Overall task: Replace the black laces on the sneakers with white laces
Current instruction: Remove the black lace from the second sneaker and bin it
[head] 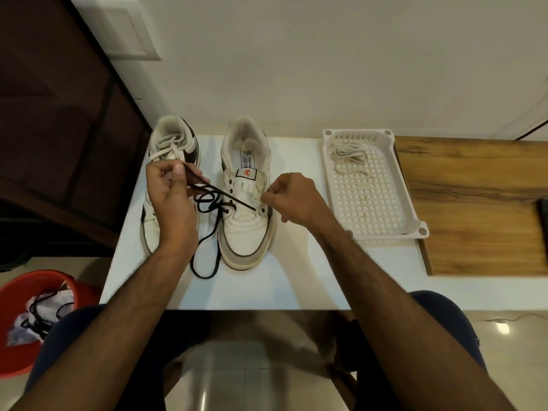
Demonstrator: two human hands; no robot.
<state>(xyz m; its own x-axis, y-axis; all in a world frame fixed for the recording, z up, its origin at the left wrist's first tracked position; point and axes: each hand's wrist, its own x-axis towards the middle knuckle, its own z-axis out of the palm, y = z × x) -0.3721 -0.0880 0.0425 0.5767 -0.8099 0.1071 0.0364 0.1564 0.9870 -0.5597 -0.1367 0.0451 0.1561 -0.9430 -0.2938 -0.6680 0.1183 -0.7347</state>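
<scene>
Two white sneakers stand side by side on the white desk [267, 280], toes toward the bottom of the frame. The left sneaker [175, 149], at centre left, already carries a white lace; the left hand [170, 200] covers much of its front. That hand's fingers [178, 170] curl together and pinch one end of the black lace [207, 226], which runs taut down and right across the right sneaker [246, 215] to an eyelet on its far side. The rest of the black lace lies in loose loops between the two shoes and trails toward the near edge of the desk. The right hand [290, 200] rests against the right sneaker's right side, its fingers pressed together and pinching the edge by the eyelets. In the white perforated tray [373, 209], at centre right, a loose white lace [348, 157] lies coiled in the upper corner. A red bucket [17, 295] at lower left holds black laces and white scraps
</scene>
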